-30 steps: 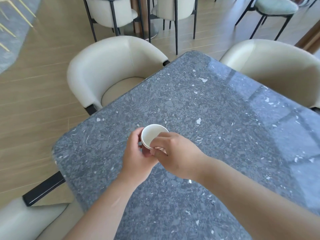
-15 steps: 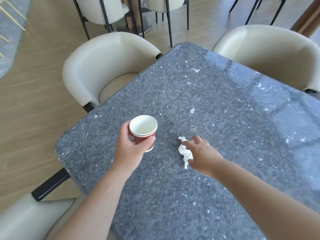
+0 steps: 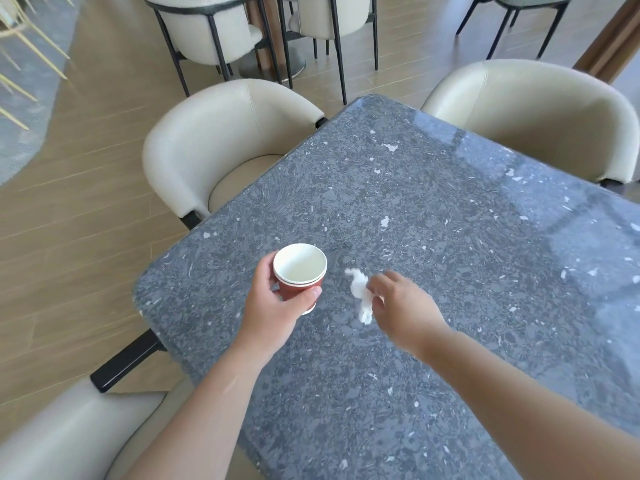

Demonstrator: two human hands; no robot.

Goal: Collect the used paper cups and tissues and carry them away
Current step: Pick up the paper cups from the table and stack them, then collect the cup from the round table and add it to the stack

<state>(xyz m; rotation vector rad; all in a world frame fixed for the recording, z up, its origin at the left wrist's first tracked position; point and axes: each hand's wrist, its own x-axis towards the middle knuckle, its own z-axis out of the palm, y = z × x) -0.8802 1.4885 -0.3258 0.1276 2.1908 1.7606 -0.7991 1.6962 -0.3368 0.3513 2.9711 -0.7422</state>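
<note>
Right hand (image 3: 403, 308) left the cups — now pinches tissue (image 3: 360, 294).

1. Paper cups (image 3: 300, 274): red outside, white inside, nested together, upright, mouth open and empty, held above the table's near-left part.
2. Tissue (image 3: 360, 292): white, crumpled, just right of the cups.
</note>
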